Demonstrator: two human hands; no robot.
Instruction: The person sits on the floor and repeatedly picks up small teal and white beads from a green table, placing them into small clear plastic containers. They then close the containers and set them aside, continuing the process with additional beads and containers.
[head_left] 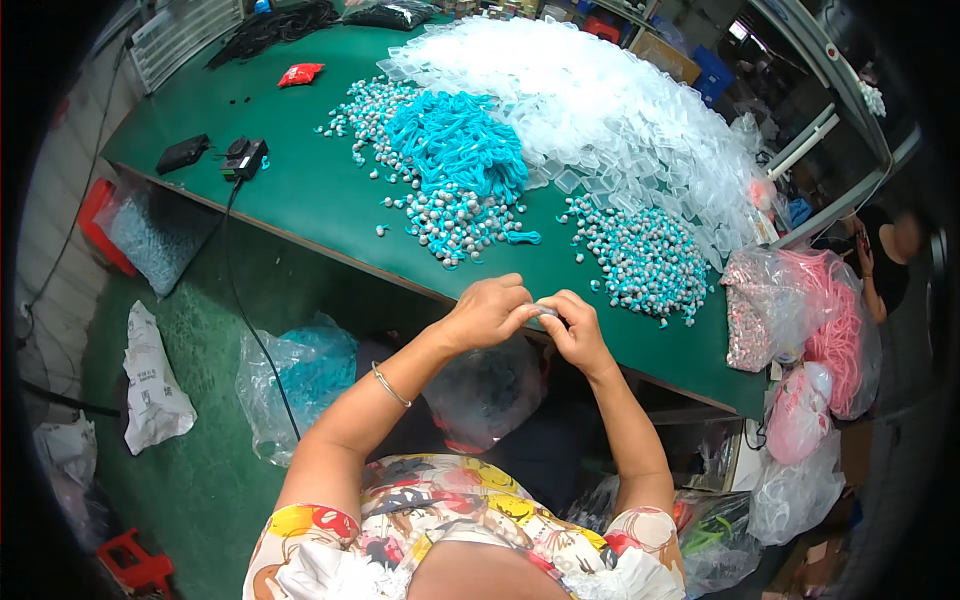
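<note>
Just past the table's near edge, my left hand (490,312) and my right hand (578,332) meet, fingertips pinched together. Between them is a small greyish, see-through piece (543,311), mostly hidden by the fingers; its kind cannot be made out. Beyond my hands lies a pile of blue cords (455,140) in looped bundles. Small grey-and-blue bead-like pieces (455,222) are heaped around it, and a second heap of such pieces (645,255) lies to the right. Behind both spreads a large mound of clear plastic boxes (590,100).
The green table (310,170) carries a black device (243,158) with a hanging cable, a black case (183,153) and a red packet (300,74). Bags of pink cords (835,320) hang at the right edge. Plastic bags (295,385) stand on the floor. Another person (880,260) is far right.
</note>
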